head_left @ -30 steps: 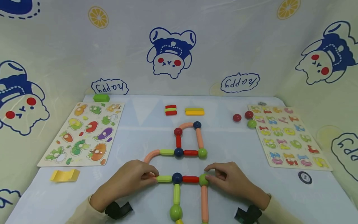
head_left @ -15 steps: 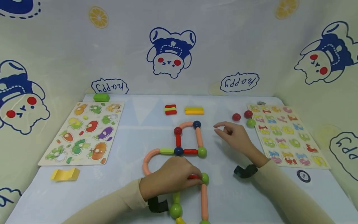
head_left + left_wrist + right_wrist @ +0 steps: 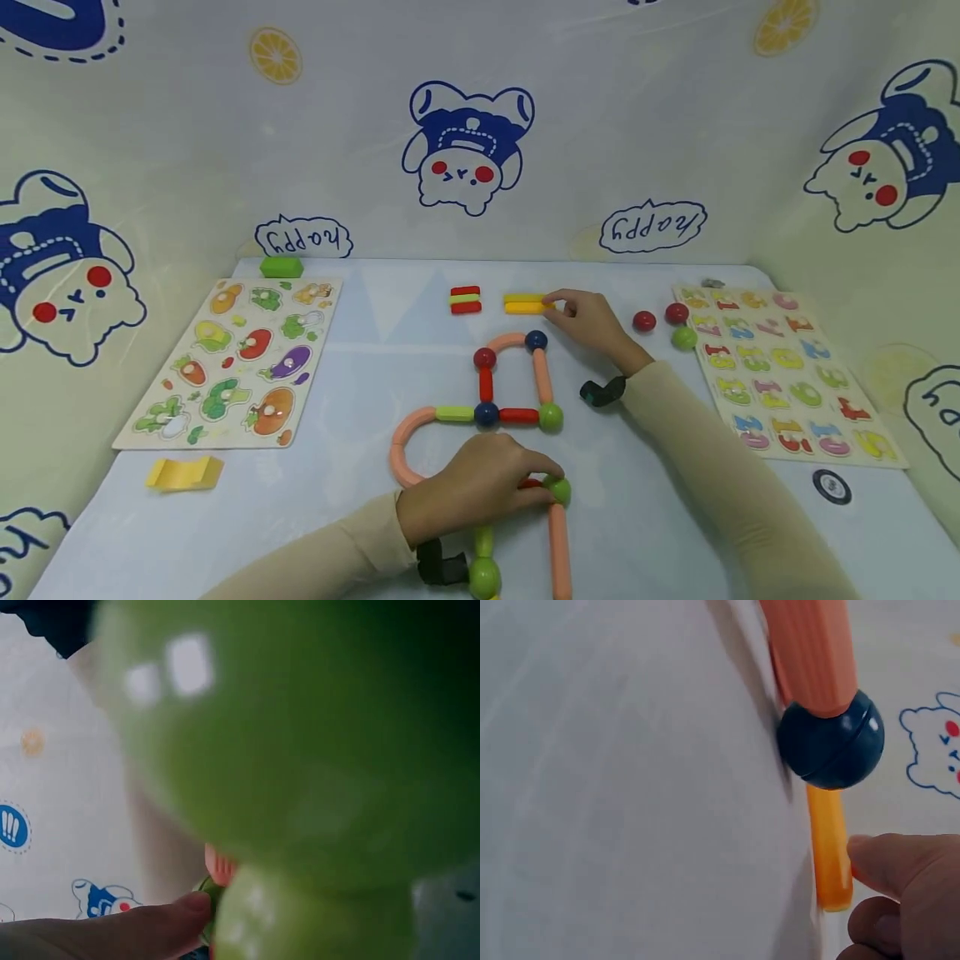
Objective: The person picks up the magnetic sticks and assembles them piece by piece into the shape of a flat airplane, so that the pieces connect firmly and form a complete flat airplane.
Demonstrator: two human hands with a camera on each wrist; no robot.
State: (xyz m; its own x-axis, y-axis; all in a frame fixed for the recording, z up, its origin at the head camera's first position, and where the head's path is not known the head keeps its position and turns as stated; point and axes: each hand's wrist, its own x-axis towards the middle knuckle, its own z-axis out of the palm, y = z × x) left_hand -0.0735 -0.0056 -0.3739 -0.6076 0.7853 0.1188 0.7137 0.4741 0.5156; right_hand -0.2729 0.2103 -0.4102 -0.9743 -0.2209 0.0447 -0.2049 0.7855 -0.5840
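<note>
A flat figure of magnetic rods and balls lies on the white table (image 3: 360,367). My left hand (image 3: 480,483) reaches across its lower part, thumb and forefinger pinching the green ball (image 3: 561,490) above a long peach rod (image 3: 559,550). In the left wrist view, a large green ball (image 3: 300,750) blocks most of that grip. Beyond the figure, my right hand (image 3: 592,325) has its thumb and forefinger at the right end of two yellow rods (image 3: 523,307). The right wrist view shows a fingertip against the yellow rod (image 3: 830,855), behind a dark blue ball (image 3: 832,742).
Red and green short rods (image 3: 465,300) lie at the back. Two red balls (image 3: 644,322) and a green ball (image 3: 684,337) sit beside the right puzzle board (image 3: 795,375). A vegetable board (image 3: 232,367), a yellow block (image 3: 184,474) and a green block (image 3: 281,267) are leftward.
My left hand has crossed from the light-green rod at left to the green ball. My right hand has left that ball and moved away from me to the yellow rods.
</note>
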